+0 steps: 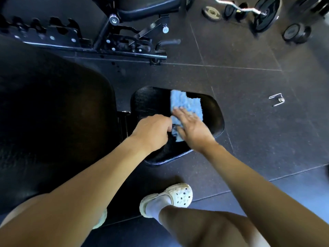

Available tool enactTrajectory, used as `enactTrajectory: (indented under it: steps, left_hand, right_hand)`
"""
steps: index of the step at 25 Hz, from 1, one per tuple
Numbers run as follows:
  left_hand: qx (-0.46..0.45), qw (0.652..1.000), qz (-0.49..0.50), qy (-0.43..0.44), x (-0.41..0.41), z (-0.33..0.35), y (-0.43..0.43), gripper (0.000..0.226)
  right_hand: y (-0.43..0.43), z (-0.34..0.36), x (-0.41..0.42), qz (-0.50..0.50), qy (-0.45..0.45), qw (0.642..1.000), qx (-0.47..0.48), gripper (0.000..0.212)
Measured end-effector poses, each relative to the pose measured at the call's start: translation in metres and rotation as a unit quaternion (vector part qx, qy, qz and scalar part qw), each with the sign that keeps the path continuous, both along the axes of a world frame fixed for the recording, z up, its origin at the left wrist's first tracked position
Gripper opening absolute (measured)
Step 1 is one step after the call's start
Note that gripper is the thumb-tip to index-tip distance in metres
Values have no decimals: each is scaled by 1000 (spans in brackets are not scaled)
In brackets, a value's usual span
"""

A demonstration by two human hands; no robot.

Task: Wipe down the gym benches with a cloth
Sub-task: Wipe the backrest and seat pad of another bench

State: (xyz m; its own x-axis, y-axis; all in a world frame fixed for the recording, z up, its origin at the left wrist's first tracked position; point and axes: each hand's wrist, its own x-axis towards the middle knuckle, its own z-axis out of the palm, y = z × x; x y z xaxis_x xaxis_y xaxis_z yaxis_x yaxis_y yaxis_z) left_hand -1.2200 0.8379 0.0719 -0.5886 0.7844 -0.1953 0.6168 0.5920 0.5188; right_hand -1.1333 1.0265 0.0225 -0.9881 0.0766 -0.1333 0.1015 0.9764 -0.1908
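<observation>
Your right hand [192, 127] presses the blue cloth [187, 104] flat, fingers straight, on the black padded worktop [151, 100]. At its 9 o'clock, your left hand [151, 132] pinches the cloth's corner, fingers curled.

Two hands [153, 130] [191, 125], one blue cloth [185, 104], two black pads [151, 102] [53, 113], two pale clogs [179, 194] [102, 219], one spring clip [276, 100], one curl bar [252, 10].

a gym, a weights area. the floor [249, 86] is dark speckled rubber tile with thin seams. a black padded bench seat [151, 104] and a larger back pad [53, 113] stand near a steel frame [44, 32] with a notched adjustment rack. a curl bar [249, 10] loaded with plates [266, 15], a dumbbell [295, 32] and a spring collar [277, 100] lie on it.
</observation>
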Motion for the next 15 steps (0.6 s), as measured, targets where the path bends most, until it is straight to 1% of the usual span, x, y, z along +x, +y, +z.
enactTrajectory:
  steps: [2,3,5,6,8,10,11,13,15]
  left_hand:
    - [17,1000,-21,8,17,-6,2,11]
    - [21,999,-30,9,24,-8,3,10]
    - [27,999,-42,17,37,-7,6,13]
    - [23,998,-47,27,41,-6,8,14]
    - [-5,998,-43,45,44,-7,10,14]
    - [-30,998,-35,52,45,-10,9,15]
    - [-39,997,-35,53,46,-12,8,15]
    - [-53,996,-44,58,48,-15,10,20]
    - [-58,994,-63,71,52,-14,17,28]
  right_hand:
    - [20,-1,11,-121,20,992,7,56]
    - [15,-3,13,-185,28,982,15,56]
    - [-18,-5,15,-305,26,952,13,61]
    - [-41,-5,17,-336,22,942,4,65]
    - [-80,-11,26,-338,28,941,-15,70]
    - [-95,-18,45,-328,50,943,-29,64]
    - [-91,-19,52,-340,62,938,-39,61]
    - [-63,-21,55,-402,78,911,-53,59]
    - [-29,-11,48,-445,56,893,-31,60]
